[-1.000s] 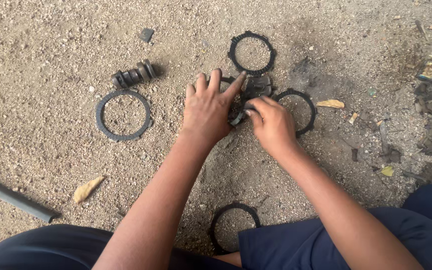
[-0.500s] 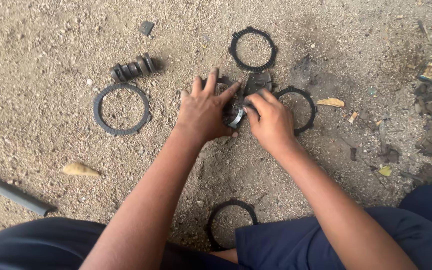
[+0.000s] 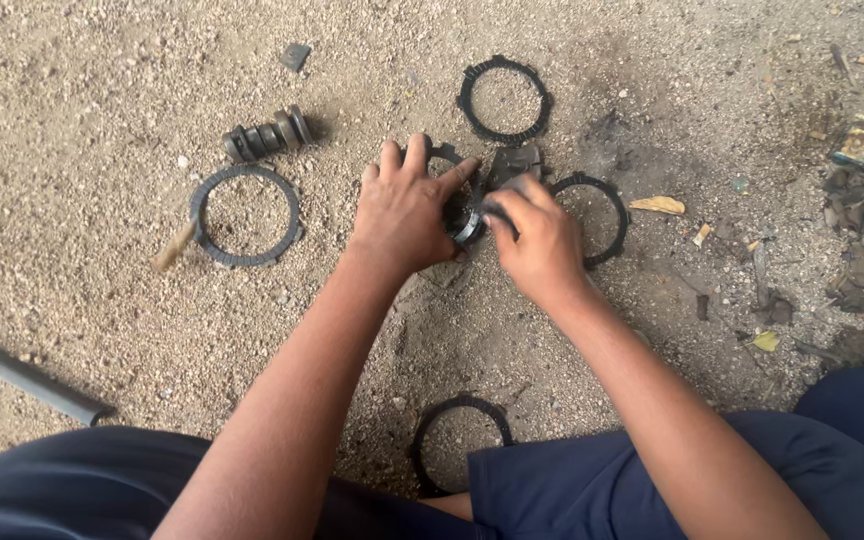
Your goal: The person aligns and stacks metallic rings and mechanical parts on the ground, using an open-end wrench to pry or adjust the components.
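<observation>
Both hands meet near the middle of the gravel floor (image 3: 102,120): the left hand (image 3: 407,210) and the right hand (image 3: 537,240) have fingers clamped together on a small dark metal part (image 3: 467,228) held between them. It sits just beside the left thumb, partly hidden, greasy and rounded. Toothed black rings lie around, the nearest ring (image 3: 592,215) just behind the right hand.

Left hand (image 3: 407,210) and right hand (image 3: 537,235) meet, fingers curled, arms outstretched.

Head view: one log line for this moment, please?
left hand + right hand: gripping small dark metal part | ground: dark toothed rings
</observation>
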